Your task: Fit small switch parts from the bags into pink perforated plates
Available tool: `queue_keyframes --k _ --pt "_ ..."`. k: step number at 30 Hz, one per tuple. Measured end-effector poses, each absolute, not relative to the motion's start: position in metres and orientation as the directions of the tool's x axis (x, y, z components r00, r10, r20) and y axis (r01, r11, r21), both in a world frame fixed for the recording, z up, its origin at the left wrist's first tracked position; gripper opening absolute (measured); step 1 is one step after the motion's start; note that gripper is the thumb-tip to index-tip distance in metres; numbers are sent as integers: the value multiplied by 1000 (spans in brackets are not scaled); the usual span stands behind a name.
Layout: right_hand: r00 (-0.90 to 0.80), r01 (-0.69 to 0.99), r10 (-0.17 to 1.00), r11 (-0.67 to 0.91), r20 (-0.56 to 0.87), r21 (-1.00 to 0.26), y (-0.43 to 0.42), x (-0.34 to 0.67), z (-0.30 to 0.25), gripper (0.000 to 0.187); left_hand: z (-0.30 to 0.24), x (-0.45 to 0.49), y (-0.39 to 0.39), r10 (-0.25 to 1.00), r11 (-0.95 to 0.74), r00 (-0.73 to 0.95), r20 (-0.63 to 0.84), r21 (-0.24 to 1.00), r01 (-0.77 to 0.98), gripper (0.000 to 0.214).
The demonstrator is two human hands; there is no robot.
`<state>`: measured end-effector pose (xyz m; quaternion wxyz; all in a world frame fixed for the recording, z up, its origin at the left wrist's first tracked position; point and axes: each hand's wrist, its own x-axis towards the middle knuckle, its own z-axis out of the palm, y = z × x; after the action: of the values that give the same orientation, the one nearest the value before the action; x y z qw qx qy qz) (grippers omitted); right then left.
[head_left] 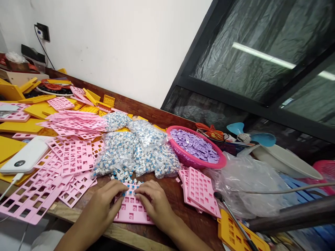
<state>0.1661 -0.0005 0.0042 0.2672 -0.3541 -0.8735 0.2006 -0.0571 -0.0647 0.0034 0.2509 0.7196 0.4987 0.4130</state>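
Note:
A pink keyboard plate [132, 217] with square cutouts lies flat at the table's front edge. Blue-and-white key switches [130, 192] sit in its upper rows, while the lower cutouts hold none. My left hand [111, 195] is over the plate's left side, thumb and forefinger pinched on a small blue key switch. From the right, my right hand [154, 200] reaches in with thumb and forefinger closed at the same rows; a bit of blue shows at its fingertips. Loose key switches [122, 175] are heaped just beyond the plate.
Clear bags of key switches [117, 150] lie behind the hands. Pink plates [77, 157] and a white power bank [26, 155] are at left. At right are stacked pink plates [201, 190], a pink basket [180, 155] of purple pieces, plastic wrap [251, 184] and a black rod [235, 219].

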Motion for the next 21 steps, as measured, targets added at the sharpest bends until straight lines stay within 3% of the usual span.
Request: queue_keyframes --k 8,16,18,21 --pt "-613 515 724 669 315 -536 1 167 6 9 -3 -57 -63 923 -379 174 344 728 571 21" --pt "-700 552 622 783 350 -288 -7 165 4 16 -3 -53 -63 942 -332 190 277 689 645 19" --pt "-707 544 624 780 332 -308 -8 166 7 15 -3 -50 -64 933 -356 216 286 674 647 22" --pt "-638 506 687 714 348 -484 -1 169 14 13 -4 -46 -65 919 -393 249 306 658 642 27"
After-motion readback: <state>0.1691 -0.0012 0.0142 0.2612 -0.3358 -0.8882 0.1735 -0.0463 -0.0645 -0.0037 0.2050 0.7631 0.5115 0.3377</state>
